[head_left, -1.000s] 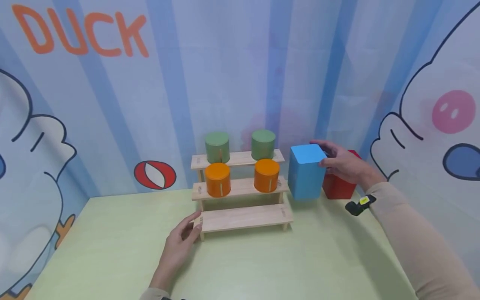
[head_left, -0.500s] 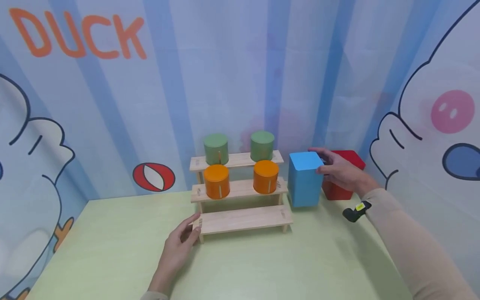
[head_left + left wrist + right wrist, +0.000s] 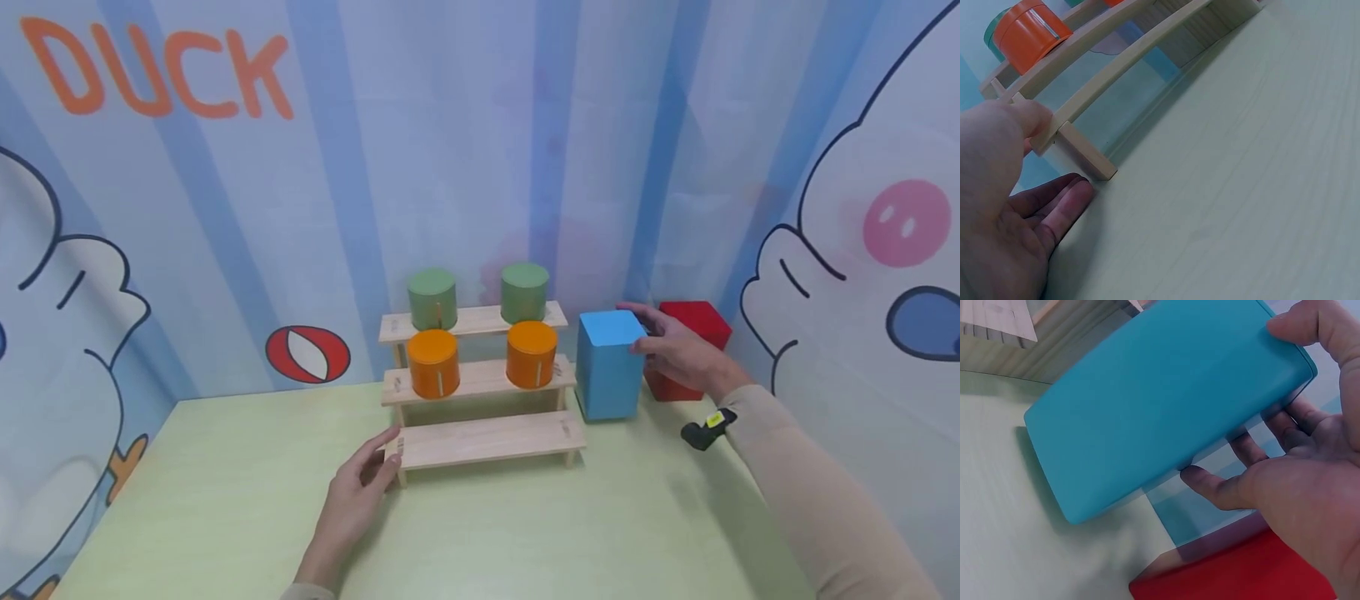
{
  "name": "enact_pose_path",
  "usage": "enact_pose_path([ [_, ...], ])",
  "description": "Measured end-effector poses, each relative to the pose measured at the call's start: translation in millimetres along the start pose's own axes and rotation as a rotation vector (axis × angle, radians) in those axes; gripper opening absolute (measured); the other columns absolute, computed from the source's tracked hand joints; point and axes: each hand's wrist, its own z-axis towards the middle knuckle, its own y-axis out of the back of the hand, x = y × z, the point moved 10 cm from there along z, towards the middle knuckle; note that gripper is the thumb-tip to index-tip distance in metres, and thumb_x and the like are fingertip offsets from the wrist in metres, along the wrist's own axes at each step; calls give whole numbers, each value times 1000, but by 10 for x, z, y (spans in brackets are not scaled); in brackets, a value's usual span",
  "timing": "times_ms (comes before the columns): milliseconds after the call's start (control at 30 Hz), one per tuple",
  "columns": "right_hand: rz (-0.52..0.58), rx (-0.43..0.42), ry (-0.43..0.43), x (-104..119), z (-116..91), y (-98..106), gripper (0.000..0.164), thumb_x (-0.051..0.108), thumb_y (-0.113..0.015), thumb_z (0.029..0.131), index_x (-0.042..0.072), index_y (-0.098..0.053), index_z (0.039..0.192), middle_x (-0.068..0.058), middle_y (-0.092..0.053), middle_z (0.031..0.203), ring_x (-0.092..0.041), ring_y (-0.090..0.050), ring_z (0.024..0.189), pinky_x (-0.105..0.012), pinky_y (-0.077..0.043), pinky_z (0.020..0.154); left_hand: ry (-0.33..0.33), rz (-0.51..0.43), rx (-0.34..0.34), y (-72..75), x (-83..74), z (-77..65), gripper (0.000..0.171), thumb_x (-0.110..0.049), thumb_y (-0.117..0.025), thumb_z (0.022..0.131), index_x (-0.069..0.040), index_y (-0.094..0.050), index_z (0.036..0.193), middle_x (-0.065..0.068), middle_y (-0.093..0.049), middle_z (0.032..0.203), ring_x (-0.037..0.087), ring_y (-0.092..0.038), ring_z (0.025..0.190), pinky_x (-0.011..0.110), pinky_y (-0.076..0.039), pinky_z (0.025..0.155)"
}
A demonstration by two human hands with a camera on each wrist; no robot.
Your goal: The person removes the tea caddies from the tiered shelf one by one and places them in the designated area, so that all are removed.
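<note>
My right hand (image 3: 682,354) grips a tall light-blue box (image 3: 609,367) near its top, thumb on the front edge and fingers along the right side and back. The box stands upright by the right end of a three-step wooden rack (image 3: 487,437), its base close over the table. In the right wrist view the same blue box (image 3: 1160,406) fills the middle. My left hand (image 3: 356,492) holds the left end of the rack's lowest step between thumb and forefinger. In the left wrist view the thumb presses the board end; the lower fingers stay near the table.
Two orange round tins (image 3: 433,364) sit on the middle step, and two green round tins (image 3: 432,298) on the top step. A red box (image 3: 693,329) stands behind my right hand. A printed cloth backdrop (image 3: 465,150) rises behind the table (image 3: 247,500).
My right hand has lowered the blue box slightly toward the table beside the rack, showing more of the red box. The left hand keeps its hold on the rack.
</note>
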Motion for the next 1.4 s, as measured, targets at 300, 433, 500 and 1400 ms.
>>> enact_pose_path([
  [300, 20, -42, -19, -108, 53, 57, 107, -2, -77, 97, 23, -14, 179, -11, -13, 182, -40, -19, 163, -54, -44, 124, 3, 5, 6, 3, 11, 11, 46, -37, -66, 114, -43, -60, 159, 9, -69, 146, 23, -69, 119, 36, -62, 98],
  [433, 45, -47, -14, -116, 86, 70, 105, -4, -73, 97, 23, -14, 179, -11, -10, 183, -40, -16, 164, -61, -35, 129, -4, -2, 6, 4, 12, 20, 45, -37, -66, 114, -44, -61, 158, 9, -67, 150, 25, -69, 124, 39, -63, 101],
  [500, 55, -51, -13, -112, 108, 79, 105, -4, -73, 97, 24, -15, 179, -10, -9, 183, -39, -16, 164, -61, -34, 130, -6, -3, 4, 12, 4, 24, 45, -38, -67, 114, -44, -61, 158, 9, -66, 153, 28, -67, 130, 44, -62, 106],
  [1400, 143, -7, 4, -192, 185, 23, 101, -7, -64, 100, 27, -12, 180, -9, 0, 184, -39, -5, 165, -70, -16, 134, -19, -12, -2, 4, -6, 16, 46, -34, -68, 114, -41, -61, 159, 7, -70, 145, 23, -69, 118, 31, -62, 94],
])
